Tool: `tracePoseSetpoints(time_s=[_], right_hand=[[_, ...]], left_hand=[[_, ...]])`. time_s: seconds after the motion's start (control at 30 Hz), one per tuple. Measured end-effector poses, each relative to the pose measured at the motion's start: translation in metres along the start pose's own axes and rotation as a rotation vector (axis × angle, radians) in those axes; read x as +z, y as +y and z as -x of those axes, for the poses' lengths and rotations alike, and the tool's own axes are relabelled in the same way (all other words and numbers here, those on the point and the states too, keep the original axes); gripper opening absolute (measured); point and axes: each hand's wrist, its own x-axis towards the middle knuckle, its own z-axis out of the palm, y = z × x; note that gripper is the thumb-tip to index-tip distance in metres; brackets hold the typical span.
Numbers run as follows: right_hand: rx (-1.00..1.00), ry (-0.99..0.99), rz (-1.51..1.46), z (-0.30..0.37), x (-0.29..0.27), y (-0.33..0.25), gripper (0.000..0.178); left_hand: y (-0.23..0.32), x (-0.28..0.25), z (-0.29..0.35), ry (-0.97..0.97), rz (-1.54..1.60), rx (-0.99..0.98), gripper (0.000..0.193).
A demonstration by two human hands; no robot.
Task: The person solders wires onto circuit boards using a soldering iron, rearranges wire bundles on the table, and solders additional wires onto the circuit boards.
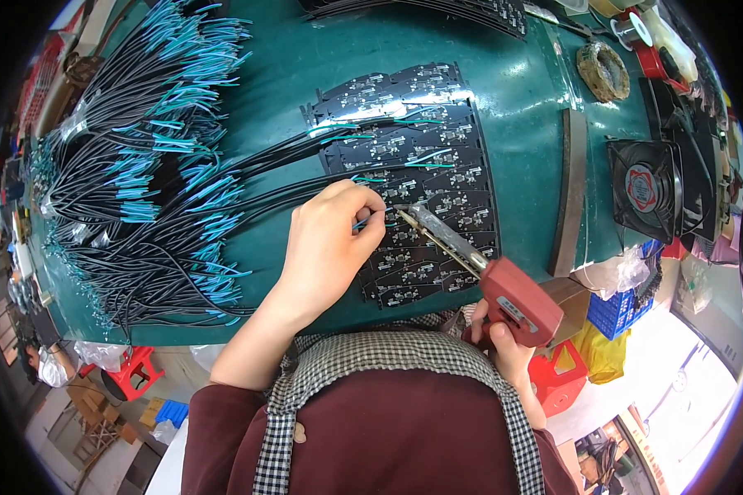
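Note:
On the green table lies a panel of black circuit boards (pixel 462 202) with small metal parts. Thin black cables (pixel 297 158) with stripped, blue-green wire ends run across it from the left. Over the panel's left part, my left hand (pixel 326 243) is closed in a pinch on a thin cable end, mostly hidden by the fingers. My right hand (pixel 510 353) grips a red soldering gun (pixel 516 304) at the panel's lower right. The gun's long tip points up and left, close to my left fingertips; whether it touches the wire I cannot tell.
Large bundles of black cables (pixel 111 177) with blue ends cover the table's left side. A dark flat bar (pixel 568 194), a fan (pixel 645 190), a round crusty dish (pixel 603 73) and a wire spool (pixel 631 30) stand right. More black boards (pixel 437 10) lie at the far edge.

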Motion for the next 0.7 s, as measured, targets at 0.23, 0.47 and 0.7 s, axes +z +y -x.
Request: tracePoseSetpoints(time_s=[0.23, 0.47, 0.7], right_hand=[[0.034, 0.033, 0.187, 0.004, -0.001, 0.003, 0.052], [-0.046, 0.185, -0.006, 0.008, 0.009, 0.0, 0.067], [-0.216, 0.253, 0.074, 0.019, -0.001, 0.004, 0.065]], left_hand=[[-0.002, 0.001, -0.001, 0.012, -0.003, 0.017, 0.008], [-0.006, -0.001, 0.002, 0.025, -0.045, 0.024, 0.006], [-0.005, -0.003, 0.016, 0.123, -0.266, 0.166, 0.007]])
